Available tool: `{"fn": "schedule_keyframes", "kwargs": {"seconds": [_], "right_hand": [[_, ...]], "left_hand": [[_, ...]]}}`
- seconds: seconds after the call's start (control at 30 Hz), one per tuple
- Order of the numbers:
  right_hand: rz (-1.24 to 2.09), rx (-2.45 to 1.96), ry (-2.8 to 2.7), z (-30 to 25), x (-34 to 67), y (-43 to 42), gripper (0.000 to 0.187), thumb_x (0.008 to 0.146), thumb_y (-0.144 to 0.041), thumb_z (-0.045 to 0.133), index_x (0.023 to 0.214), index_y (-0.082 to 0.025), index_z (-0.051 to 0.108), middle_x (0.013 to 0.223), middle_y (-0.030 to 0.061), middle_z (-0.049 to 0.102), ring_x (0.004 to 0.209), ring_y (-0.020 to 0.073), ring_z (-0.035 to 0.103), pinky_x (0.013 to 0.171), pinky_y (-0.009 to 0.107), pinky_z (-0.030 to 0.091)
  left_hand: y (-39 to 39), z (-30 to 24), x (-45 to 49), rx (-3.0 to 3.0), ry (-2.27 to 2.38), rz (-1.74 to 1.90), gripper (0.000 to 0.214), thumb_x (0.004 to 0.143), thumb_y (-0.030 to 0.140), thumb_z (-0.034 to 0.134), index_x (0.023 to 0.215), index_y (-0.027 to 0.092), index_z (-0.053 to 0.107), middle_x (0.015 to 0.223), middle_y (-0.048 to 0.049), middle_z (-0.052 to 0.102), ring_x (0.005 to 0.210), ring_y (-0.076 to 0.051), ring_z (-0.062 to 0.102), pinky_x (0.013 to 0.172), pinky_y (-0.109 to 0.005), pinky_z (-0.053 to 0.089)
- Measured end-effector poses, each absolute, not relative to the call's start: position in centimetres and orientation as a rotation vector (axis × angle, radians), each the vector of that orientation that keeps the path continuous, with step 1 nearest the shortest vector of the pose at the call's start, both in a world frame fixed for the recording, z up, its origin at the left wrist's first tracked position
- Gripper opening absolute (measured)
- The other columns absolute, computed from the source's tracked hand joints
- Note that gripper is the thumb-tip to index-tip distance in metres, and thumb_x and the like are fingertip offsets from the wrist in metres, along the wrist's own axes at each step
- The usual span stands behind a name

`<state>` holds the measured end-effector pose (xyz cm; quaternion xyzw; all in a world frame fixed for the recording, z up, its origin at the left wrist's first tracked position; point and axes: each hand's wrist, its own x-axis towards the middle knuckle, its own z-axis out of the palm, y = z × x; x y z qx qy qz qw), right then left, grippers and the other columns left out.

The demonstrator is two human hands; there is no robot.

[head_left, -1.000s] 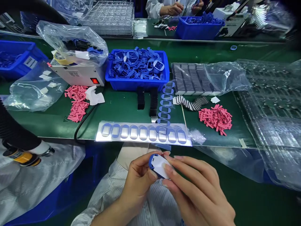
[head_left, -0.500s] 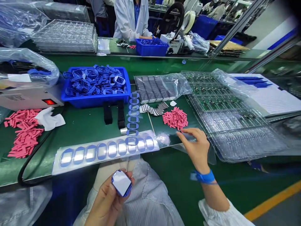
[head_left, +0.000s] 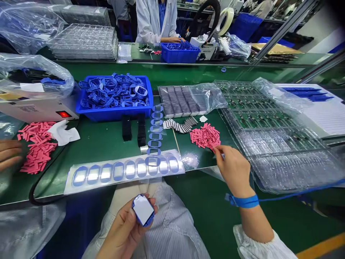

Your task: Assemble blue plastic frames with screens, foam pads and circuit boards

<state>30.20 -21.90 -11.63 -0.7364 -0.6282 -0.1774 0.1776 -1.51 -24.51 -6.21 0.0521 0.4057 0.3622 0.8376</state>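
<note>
My left hand (head_left: 126,230) is low over my lap, closed round a small blue frame part (head_left: 143,209) with a white face. My right hand (head_left: 234,168), with a blue wrist strap, reaches over the table edge. Its fingertips are pinched at the near edge of a pile of small pink pieces (head_left: 205,136); what they hold, if anything, is too small to make out. A clear strip with several blue rings (head_left: 124,171) lies along the table's front edge between my hands.
A blue bin of blue frames (head_left: 113,96) stands mid-table beside a white box with a red switch (head_left: 37,109). Stacked clear trays (head_left: 275,144) fill the right. Another pink pile (head_left: 37,147) lies left, with another person's hand (head_left: 9,154) next to it. A co-worker sits at the far bench.
My hands have come apart: the right left the blue part and reached out to the pink pile. The left keeps the part. The view swung right, and another hand appeared at left.
</note>
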Motion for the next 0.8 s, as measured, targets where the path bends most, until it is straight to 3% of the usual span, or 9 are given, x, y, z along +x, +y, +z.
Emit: {"fn": "schedule_keyframes", "kwargs": {"seconds": [0.1,0.3,0.5,0.8], "right_hand": [[-0.462,-1.96,-1.915,-10.6,31.1,-21.7,0.028,0.094,-0.03,0.045,0.087,-0.014,0.066,0.07,0.008,0.07,0.058,0.0192,0.06,0.052,0.031,0.038],[-0.316,-1.649,-1.948,-7.2,27.2,-21.5,0.014,0.092,-0.023,0.05,0.095,-0.021,0.064,0.088,0.0043,0.073,0.081,0.0195,0.069,0.071,0.031,0.053],[0.369,-1.148,-1.959,-4.2,18.5,-23.6,0.021,0.085,-0.005,0.052,0.093,-0.021,0.063,0.083,0.0037,0.069,0.078,0.0169,0.068,0.066,0.027,0.056],[0.514,-1.066,-2.018,-3.5,16.0,-24.0,0.027,0.084,-0.001,0.05,0.097,-0.02,0.064,0.083,0.0058,0.065,0.073,0.0159,0.063,0.057,0.026,0.053]], "left_hand": [[-24.5,-6.4,-1.7,0.11,0.86,0.773,0.024,0.063,0.03,0.081,0.085,0.02,0.078,0.086,-0.0044,0.08,0.079,-0.017,0.075,0.066,-0.015,0.06],[-24.4,-6.3,-2.0,0.135,0.833,0.815,0.026,0.07,0.036,0.077,0.091,0.021,0.077,0.089,-0.0022,0.08,0.081,-0.015,0.074,0.067,-0.015,0.059],[-24.3,-6.3,-1.7,0.156,0.733,0.848,0.027,0.074,0.04,0.073,0.093,0.021,0.076,0.093,-0.0052,0.077,0.082,-0.014,0.071,0.068,-0.016,0.056],[-24.4,-5.9,-1.7,0.163,0.701,0.838,0.031,0.071,0.042,0.075,0.094,0.021,0.076,0.094,-0.0049,0.078,0.082,-0.013,0.07,0.068,-0.016,0.054]]}}
